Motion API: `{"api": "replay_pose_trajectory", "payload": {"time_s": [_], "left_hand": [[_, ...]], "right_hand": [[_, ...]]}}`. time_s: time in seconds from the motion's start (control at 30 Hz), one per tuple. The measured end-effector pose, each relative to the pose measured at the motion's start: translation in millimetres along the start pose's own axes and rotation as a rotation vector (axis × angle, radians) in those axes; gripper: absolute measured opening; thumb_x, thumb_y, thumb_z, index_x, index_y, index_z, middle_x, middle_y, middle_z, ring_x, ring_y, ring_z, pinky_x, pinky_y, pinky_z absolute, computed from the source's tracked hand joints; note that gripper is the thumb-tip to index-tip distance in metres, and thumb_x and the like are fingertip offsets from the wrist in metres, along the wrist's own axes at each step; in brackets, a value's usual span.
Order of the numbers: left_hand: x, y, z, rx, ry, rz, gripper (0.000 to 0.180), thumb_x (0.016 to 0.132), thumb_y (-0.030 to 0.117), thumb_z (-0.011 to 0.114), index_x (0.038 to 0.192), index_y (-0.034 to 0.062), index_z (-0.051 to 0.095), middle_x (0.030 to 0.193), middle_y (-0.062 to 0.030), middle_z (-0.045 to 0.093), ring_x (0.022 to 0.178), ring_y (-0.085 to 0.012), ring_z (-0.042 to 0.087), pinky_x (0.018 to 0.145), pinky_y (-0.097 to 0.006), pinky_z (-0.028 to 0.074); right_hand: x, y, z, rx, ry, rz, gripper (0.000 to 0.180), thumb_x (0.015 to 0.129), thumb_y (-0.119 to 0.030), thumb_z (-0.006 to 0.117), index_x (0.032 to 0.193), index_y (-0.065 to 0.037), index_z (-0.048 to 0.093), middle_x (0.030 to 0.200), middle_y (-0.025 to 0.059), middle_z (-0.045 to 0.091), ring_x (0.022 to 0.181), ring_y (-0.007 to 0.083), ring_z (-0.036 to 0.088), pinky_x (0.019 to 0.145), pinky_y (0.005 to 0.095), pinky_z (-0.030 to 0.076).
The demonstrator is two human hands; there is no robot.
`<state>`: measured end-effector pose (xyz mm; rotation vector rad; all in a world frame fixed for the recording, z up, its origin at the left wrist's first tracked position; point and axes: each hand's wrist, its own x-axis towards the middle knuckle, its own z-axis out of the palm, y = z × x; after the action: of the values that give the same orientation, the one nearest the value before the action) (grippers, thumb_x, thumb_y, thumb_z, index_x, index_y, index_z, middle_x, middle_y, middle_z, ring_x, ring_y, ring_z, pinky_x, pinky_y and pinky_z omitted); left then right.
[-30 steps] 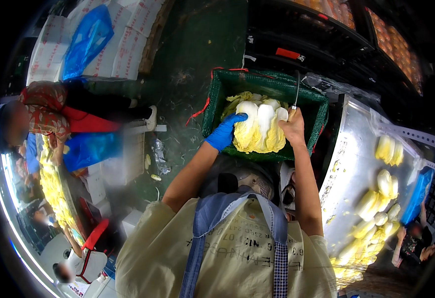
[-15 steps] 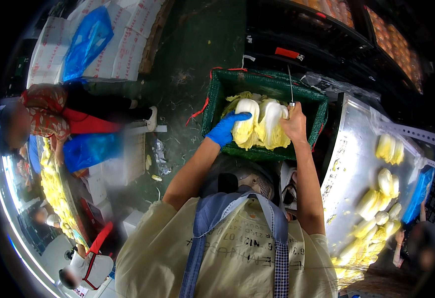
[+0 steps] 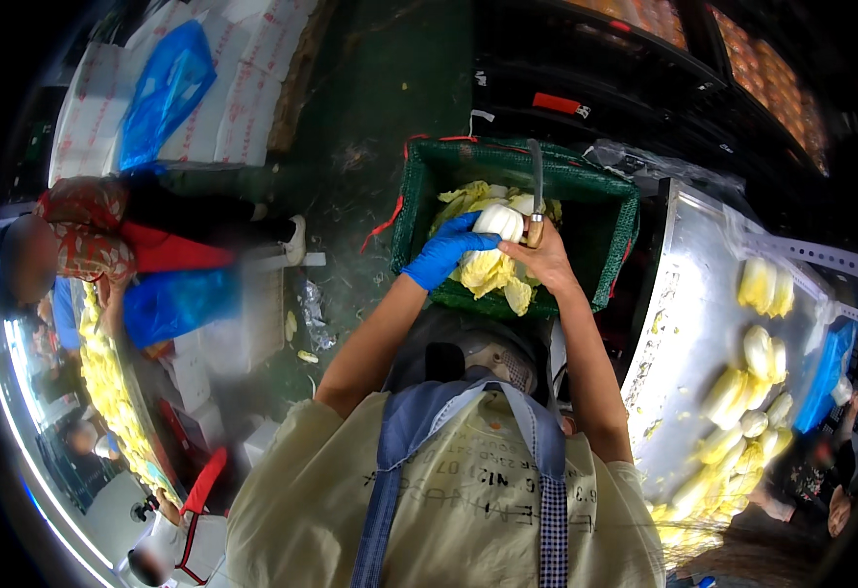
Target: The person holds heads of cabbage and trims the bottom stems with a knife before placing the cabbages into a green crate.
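Note:
A napa cabbage [image 3: 495, 223], white at its base with yellow leaves hanging toward me, is held above a green woven-lined crate [image 3: 613, 235]. My left hand [image 3: 446, 253], in a blue glove, is closed round the cabbage's left side. On its right side, the fingers of my bare right hand [image 3: 549, 260] touch the cabbage while also gripping a knife [image 3: 538, 186]. The knife has a wooden handle, and its blade points away from me. Loose yellow-green leaves [image 3: 456, 201] lie inside the crate behind the cabbage; part of them is hidden by my hands.
To the right, a metal table [image 3: 679, 294] bears several napa cabbages [image 3: 728, 397]. Black crates [image 3: 635, 98] stand beyond the green crate. A person in a patterned top [image 3: 86, 225] is at the left, near white boxes [image 3: 252, 108]. Scraps [image 3: 308, 356] lie on the floor.
My right hand has moved left and inward with the knife, from another white-based piece to the cabbage in my left hand. That cabbage has turned, and its base now faces up more.

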<state>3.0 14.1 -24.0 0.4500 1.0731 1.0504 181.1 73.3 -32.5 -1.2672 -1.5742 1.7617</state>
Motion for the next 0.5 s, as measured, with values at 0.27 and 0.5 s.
{"api": "replay_pose_trajectory", "payload": {"time_s": [0.27, 0.5], "left_hand": [[-6, 8, 4, -0.176, -0.002, -0.048, 0.044, 0.081, 0.011, 0.062, 0.121, 0.0009, 0.047, 0.111, -0.0067, 0.057, 0.102, -0.0163, 0.053, 0.091, -0.028, 0.041], [-11, 14, 12, -0.329, 0.027, -0.087, 0.042, 0.084, 0.019, 0.058, 0.121, 0.0026, 0.047, 0.111, -0.0098, 0.057, 0.1, -0.0204, 0.057, 0.088, -0.033, 0.045]], "right_hand": [[-5, 8, -12, 0.309, 0.136, 0.009, 0.029, 0.07, -0.003, 0.07, 0.086, -0.005, 0.045, 0.073, -0.002, 0.045, 0.065, 0.0063, 0.043, 0.058, 0.023, 0.04], [-3, -5, -21, -0.082, 0.231, -0.139, 0.024, 0.07, -0.006, 0.066, 0.085, -0.004, 0.047, 0.072, 0.0009, 0.048, 0.063, 0.0094, 0.043, 0.058, 0.0253, 0.04]]}}
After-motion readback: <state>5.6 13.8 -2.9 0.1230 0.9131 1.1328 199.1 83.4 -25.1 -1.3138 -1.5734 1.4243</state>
